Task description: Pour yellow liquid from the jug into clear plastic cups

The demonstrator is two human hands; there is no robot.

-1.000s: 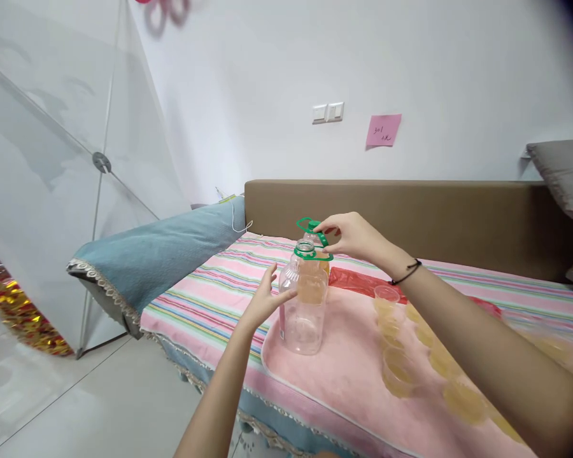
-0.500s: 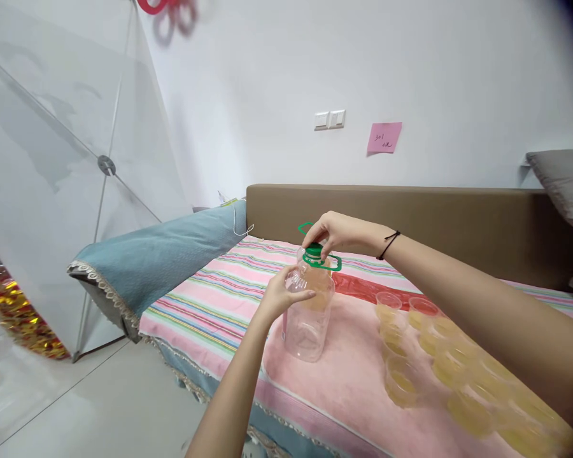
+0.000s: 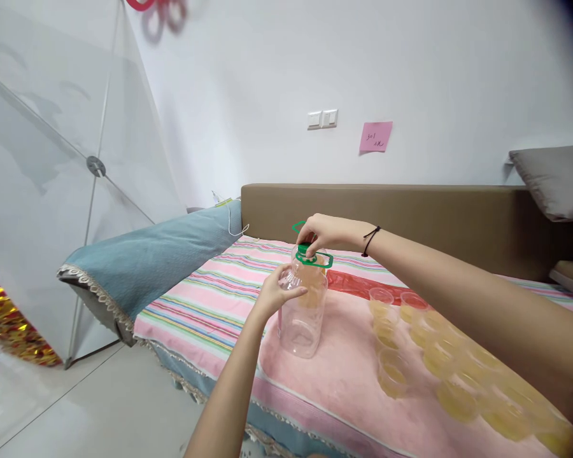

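A large clear plastic bottle (image 3: 302,327) stands upright on the pink cloth (image 3: 334,375). It looks empty. My left hand (image 3: 277,294) is wrapped round its upper side, the thumb lying across the front. The fingers of my right hand (image 3: 318,232) grip the green cap (image 3: 304,248) on the bottle's neck. A green handle ring (image 3: 325,261) sticks out to the right below the cap. Something orange-yellow shows behind and through the bottle. To the right stand several clear cups of yellow liquid (image 3: 392,375), some partly hidden under my right forearm.
A red plastic sheet (image 3: 353,286) lies behind the cups. The brown backrest (image 3: 410,213) runs along the wall. At the left are a blue-covered armrest (image 3: 162,254) and a white panel (image 3: 38,191). A grey cushion (image 3: 561,178) is at the right.
The whole view has shifted slightly, so things appear a little further left. Both hands stay on the bottle, and the right fingers have turned slightly at the cap.
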